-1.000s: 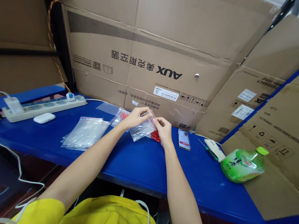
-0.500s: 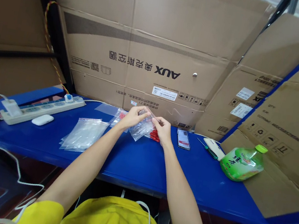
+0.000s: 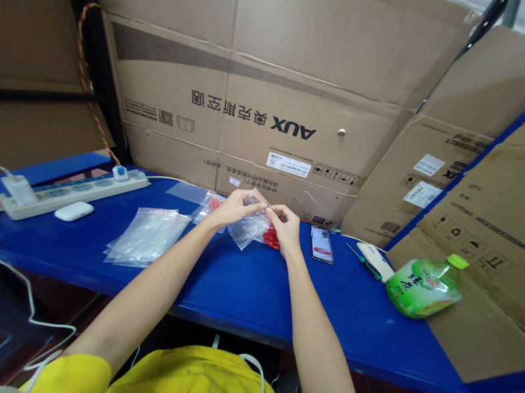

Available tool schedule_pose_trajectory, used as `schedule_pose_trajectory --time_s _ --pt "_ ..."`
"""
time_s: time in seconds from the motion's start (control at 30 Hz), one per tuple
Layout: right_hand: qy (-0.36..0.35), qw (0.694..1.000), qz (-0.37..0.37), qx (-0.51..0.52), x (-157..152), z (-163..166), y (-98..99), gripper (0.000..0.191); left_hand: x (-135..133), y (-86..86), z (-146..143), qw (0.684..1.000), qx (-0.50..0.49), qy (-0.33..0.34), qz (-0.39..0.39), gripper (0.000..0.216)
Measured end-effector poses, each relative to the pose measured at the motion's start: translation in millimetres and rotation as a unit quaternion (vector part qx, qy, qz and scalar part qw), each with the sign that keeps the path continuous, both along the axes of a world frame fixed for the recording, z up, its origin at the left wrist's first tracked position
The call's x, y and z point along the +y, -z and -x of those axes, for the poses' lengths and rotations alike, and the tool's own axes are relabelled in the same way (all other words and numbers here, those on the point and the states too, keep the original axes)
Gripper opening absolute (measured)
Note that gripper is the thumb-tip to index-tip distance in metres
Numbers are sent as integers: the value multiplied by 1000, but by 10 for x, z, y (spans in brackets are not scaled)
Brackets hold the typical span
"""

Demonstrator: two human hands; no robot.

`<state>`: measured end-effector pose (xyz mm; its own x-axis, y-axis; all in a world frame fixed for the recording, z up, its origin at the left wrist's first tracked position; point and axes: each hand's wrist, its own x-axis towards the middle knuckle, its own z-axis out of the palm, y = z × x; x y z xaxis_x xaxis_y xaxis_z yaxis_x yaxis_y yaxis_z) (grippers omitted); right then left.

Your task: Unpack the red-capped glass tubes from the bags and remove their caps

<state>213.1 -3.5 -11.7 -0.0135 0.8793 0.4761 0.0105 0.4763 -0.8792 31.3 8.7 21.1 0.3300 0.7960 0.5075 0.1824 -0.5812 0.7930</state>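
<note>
My left hand and my right hand pinch the top edge of a clear plastic zip bag between them, above the blue table. The bag hangs down, crinkled; I cannot make out anything inside it. Behind and beside my right hand lie several red-handled pieces, partly hidden by the bag and the fingers. Past my left hand is another clear bag with red pieces in it. A stack of flat clear bags lies to the left of my left forearm.
The blue table carries a power strip and a white case at left. On the right are a phone, a screwdriver, a cream-coloured object and a green bottle. Cardboard walls the back.
My fingers have shifted slightly along the bag's top edge and drawn closer together. Everything else stays where it was.
</note>
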Motion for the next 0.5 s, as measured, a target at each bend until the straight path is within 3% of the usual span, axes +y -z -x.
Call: schedule_pose_trajectory --time_s 0.27,0.5 --pt "-10 1000 17 9 -6 -2 -14 32 61 83 -26 1000 -13 16 -21 31" --pt "-6 999 29 32 -15 -4 -26 35 9 4 -12 1000 -8 -12 -5 35"
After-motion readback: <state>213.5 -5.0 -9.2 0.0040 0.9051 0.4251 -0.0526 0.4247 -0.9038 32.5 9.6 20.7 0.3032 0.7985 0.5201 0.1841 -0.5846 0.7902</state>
